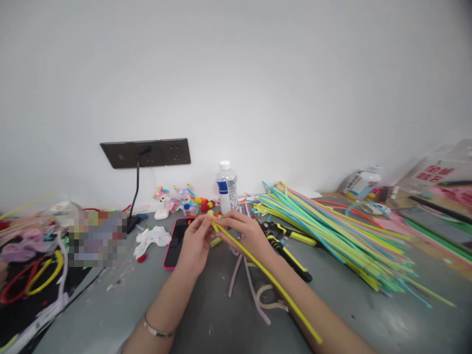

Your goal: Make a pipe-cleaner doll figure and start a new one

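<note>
A long yellow pipe cleaner (273, 280) runs from my fingertips down across my right forearm. Its upper end is bent into a small shape between both hands. My left hand (197, 241) pinches that end with thumb and index finger. Close beside it, my right hand (249, 236) grips the same pipe cleaner with closed fingers. Under my hands lie lilac pipe cleaners (253, 290) and a curled cream one (263, 297). Yellow-and-black pliers (289, 255) rest just right of my right hand. A phone with a pink edge (173, 250) lies left of my left hand.
A large bundle of coloured pipe cleaners (339, 236) spreads over the right side. At the wall stand a clear bottle (227, 189) and small toy figures (177, 199). Crumpled tissue (152, 240) lies left. A black cable (136, 191) hangs from the socket panel (147, 153).
</note>
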Available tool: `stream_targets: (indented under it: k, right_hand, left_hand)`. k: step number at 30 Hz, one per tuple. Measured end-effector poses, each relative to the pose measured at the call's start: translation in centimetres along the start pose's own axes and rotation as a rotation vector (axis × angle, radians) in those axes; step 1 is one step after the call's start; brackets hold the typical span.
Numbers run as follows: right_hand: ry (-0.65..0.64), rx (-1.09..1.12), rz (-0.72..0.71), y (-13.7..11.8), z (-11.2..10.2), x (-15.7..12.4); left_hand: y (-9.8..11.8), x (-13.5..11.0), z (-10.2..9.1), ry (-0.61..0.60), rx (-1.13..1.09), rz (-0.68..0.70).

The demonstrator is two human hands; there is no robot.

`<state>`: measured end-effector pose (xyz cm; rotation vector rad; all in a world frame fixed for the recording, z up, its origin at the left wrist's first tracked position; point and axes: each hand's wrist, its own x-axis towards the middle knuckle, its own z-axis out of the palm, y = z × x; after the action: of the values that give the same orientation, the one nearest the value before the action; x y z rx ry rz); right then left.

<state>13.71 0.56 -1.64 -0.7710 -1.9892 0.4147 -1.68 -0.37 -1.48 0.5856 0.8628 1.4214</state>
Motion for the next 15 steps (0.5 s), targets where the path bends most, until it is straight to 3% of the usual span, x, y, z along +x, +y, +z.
stream_targets:
  k: [8, 11, 15]
  right_hand:
    - [0.130, 0.061, 0.001, -0.3, -0.7, 0.2]
    - [0.160, 0.147, 0.055, 0.1, -1.2, 0.6]
    - [0.096, 0.280, 0.247, 0.8, -1.8, 0.8]
  left_hand:
    - [0.6, -0.4, 0.6, 0.023, -0.034, -0.100]
    - [0.7, -0.6, 0.7, -0.048, 0.022, -0.060]
    - [0.8, -0.8, 0.7, -0.128, 0.187, 0.058]
